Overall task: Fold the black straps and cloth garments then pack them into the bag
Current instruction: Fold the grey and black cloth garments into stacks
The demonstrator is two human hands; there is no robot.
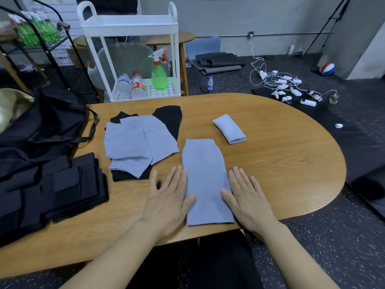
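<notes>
We are looking down on the bench (270, 163), taking the long blue cloth (205, 180) near its front edge as our landmark. Far left of it, the black bag (41, 126) is slumping over the bench end, with folded black straps (68, 184) stacked just in front of the bag. Between those and the landmark, unfolded blue and black garments (137, 140) are lying in a loose pile. The left hand (168, 197) is lying open and flat, its thumb touching the cloth's left edge. The cloth's long axis is running from us away toward the far side. The right hand (248, 197) is lying open likewise, thumb resting on the right edge. Beyond and right, a folded blue bundle (229, 128) is lying diagonally. We cannot read any writing.
</notes>
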